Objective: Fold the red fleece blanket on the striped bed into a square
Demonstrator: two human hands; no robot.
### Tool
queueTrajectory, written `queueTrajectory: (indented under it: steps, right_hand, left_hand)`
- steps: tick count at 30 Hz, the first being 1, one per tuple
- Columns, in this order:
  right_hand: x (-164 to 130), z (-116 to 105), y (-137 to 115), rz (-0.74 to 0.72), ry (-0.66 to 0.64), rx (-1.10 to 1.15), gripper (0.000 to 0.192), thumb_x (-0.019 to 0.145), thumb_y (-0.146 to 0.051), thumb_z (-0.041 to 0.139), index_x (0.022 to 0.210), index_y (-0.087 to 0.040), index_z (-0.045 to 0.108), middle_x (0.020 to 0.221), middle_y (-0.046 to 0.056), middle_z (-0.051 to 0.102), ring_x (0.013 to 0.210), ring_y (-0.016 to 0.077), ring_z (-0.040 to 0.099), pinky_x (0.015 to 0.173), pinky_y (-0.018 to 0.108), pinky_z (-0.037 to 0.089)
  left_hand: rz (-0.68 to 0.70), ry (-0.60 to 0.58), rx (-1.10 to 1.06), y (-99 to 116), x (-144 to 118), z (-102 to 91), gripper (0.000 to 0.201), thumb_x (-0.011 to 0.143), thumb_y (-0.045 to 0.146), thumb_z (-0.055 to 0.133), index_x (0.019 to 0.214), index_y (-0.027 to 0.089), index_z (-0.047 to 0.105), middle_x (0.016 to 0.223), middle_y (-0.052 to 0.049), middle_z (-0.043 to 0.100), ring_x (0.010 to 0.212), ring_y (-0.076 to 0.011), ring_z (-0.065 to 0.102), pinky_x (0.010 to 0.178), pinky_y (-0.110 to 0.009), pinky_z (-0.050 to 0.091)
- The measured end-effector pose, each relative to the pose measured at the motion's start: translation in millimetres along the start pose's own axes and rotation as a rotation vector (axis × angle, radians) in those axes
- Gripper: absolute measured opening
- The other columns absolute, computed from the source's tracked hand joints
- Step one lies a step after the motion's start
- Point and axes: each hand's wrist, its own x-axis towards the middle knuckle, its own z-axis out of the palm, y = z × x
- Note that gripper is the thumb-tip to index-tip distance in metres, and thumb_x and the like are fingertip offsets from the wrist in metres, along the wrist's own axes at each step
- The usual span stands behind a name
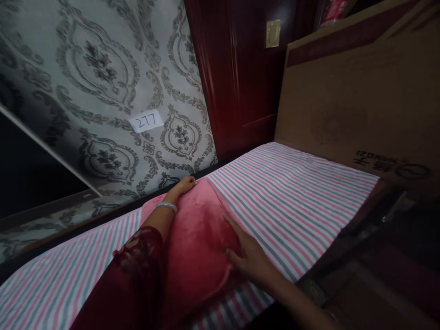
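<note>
- On the striped bed sheet [292, 197], near the bed's wall-side edge, lies a red pillow [199, 238].
- The left hand [184, 185] rests flat on the pillow's far corner, fingers loosely spread.
- The right hand [249, 256] presses its near side, fingers spread.
- A white label [146, 121] on the wallpaper [103, 68] reads "277".
- The cardboard [357, 101] at the bed's end has upside-down print, unreadable.

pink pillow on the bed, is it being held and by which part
Both hands rest on the pink pillow: the left hand at its far edge by the wall, the right hand flat on its near side. No closed grasp shows.
</note>
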Motion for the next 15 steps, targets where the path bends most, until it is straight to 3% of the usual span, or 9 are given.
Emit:
queueTrajectory:
  steps: [6,11,15]
  right_hand:
    - [2,-12,8,-0.013,0.109,0.004,0.071,0.078,-0.024,0.056,0.149,-0.024,0.043,0.149,0.008,0.051,0.139,0.0277,0.046,0.116,0.048,0.035]
    - [-5,-25,28,0.084,0.064,-0.163,0.067,0.083,-0.033,0.055,0.149,-0.025,0.043,0.127,0.01,0.067,0.115,0.0292,0.065,0.099,0.046,0.05]
    - [-9,-34,32,0.124,0.087,-0.286,0.074,0.078,-0.043,0.064,0.146,-0.019,0.048,0.111,0.012,0.071,0.1,0.0304,0.068,0.09,0.045,0.054]
  left_hand:
    - [0.027,0.087,-0.082,2,21,1.5,0.032,0.076,0.051,0.058,0.066,0.022,0.054,0.068,-0.003,0.06,0.078,-0.0208,0.054,0.07,-0.031,0.044]
    - [-0.025,0.026,-0.126,-4,27,21.8,0.038,0.069,0.056,0.066,0.061,0.021,0.054,0.064,-0.004,0.06,0.078,-0.0224,0.056,0.07,-0.031,0.045]
    - [-0.047,-0.075,-0.232,-10,23,21.7,0.049,0.064,0.066,0.069,0.074,0.019,0.064,0.077,-0.006,0.07,0.081,-0.0243,0.062,0.069,-0.032,0.048]
